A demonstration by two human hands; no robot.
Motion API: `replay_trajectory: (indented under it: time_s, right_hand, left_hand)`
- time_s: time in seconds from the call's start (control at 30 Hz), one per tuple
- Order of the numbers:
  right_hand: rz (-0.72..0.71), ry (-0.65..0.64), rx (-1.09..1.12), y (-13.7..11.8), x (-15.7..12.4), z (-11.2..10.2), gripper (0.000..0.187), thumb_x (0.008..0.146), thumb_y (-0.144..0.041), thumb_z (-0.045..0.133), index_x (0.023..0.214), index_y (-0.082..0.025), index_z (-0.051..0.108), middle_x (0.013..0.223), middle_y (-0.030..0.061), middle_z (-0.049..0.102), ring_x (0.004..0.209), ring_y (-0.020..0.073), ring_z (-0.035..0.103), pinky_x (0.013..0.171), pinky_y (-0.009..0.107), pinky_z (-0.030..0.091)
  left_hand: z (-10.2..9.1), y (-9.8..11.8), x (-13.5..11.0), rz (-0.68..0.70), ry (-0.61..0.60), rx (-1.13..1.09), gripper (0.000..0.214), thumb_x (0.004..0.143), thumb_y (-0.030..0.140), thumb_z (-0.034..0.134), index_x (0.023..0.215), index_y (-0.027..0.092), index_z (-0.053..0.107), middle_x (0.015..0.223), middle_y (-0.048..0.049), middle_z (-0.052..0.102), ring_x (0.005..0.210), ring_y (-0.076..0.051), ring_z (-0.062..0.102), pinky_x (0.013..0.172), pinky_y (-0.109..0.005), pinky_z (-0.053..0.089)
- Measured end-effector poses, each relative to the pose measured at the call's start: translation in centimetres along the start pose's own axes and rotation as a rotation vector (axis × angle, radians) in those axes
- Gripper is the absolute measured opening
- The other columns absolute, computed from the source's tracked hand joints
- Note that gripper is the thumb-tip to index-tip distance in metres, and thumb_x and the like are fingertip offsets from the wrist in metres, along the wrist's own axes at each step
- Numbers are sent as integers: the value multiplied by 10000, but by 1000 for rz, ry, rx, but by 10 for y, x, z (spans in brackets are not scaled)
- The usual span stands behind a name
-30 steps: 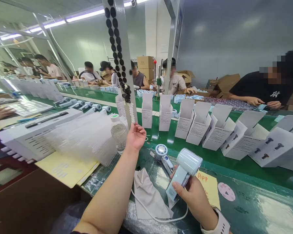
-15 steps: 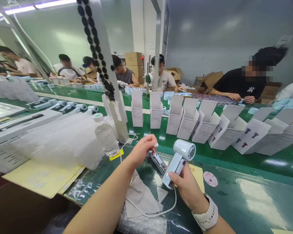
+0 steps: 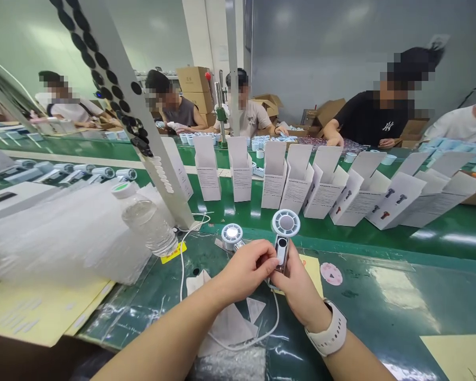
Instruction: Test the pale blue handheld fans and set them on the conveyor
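Note:
My right hand (image 3: 295, 286) is wrapped round the handle of a light-blue handheld fan (image 3: 286, 223), held upright with its round grille towards me. My left hand (image 3: 257, 262) is closed in a pinch against the front of the handle, just below the dark round spot. What its fingertips hold, if anything, is hidden. A second handheld fan (image 3: 232, 236) lies on the bench left of the first, its handle partly behind my left hand. Below my hands are a pale cloth (image 3: 228, 328) and a white cable (image 3: 275, 317).
Open white boxes (image 3: 240, 177) stand in a row on the green conveyor (image 3: 218, 211) ahead. Left are a clear bottle (image 3: 148, 222), a slanted post (image 3: 158, 180) and a stack of plastic bags (image 3: 75, 233). More fans (image 3: 103, 173) lie beyond. Several co-workers sit across the line.
The fan in my right hand has turned so its grille and handle front face me. My left hand has moved right from the other fan to this fan's handle. The view has shifted right.

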State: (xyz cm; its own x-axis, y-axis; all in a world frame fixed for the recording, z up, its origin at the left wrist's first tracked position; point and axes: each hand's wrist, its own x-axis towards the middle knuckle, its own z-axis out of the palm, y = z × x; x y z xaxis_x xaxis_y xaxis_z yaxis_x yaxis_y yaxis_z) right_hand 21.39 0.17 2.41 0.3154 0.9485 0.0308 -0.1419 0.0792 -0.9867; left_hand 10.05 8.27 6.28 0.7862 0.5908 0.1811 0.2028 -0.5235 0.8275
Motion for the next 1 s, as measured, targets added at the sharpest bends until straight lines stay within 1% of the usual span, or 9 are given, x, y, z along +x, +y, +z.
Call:
replay_trajectory:
  time_s: [0.07,0.13,0.2,0.3,0.5,0.67,0.83,1.0]
  right_hand:
    - [-11,1,-1,-1,-1,2,731,794,-213,651,1446,-237,321,1274,76,592,1174,230,579,1057,414,427]
    - [-17,8,26,0,-2,3,834,792,-231,685,1502,-255,247,1425,102,515,1286,246,529,1109,436,391]
    - [-3,15,54,3,-2,4,925,791,-254,715,1539,-269,170,1482,116,476,1332,258,505,1120,455,393]
    - [15,43,62,7,-2,5,988,789,-287,741,1557,-266,119,1461,126,512,1336,269,513,1121,474,404]
    - [26,79,86,5,0,4,962,810,-329,726,1548,-248,115,1473,137,503,1347,262,508,1119,450,419]
    - [53,79,100,3,0,5,1007,740,-284,772,1530,-243,148,1447,139,522,1314,271,539,1128,459,406]
    - [45,81,80,4,-1,6,976,756,-328,766,1522,-230,169,1444,153,511,1318,273,533,1129,456,404]
    - [30,107,100,4,0,4,978,776,-346,755,1533,-246,144,1404,142,549,1306,274,540,1102,455,432]
  left_hand:
    - [1,0,0,-20,7,18,161,860,265,515,711,207,536,729,2,566,713,-169,503,669,-289,388]
    - [2,1,-1,-65,46,20,177,865,275,513,701,208,529,709,4,561,698,-170,502,645,-287,383]
    - [5,1,-1,-112,107,11,182,853,263,516,679,208,513,672,11,539,673,-168,489,617,-282,368]
    - [10,1,-2,-158,171,-21,174,838,253,520,671,210,496,641,22,515,646,-162,476,602,-280,354]
    - [16,-3,-4,-191,207,-47,179,837,279,526,674,212,497,631,23,507,650,-167,475,613,-286,342]
    - [17,-3,-5,-207,251,-50,210,849,309,510,664,215,478,628,25,497,638,-165,459,612,-289,329]
    - [18,-2,-4,-221,266,-61,206,839,298,526,657,217,473,601,34,489,611,-157,449,590,-281,312]
    - [19,-1,-3,-234,267,-43,230,844,309,523,647,215,453,594,38,486,601,-151,447,585,-280,321]
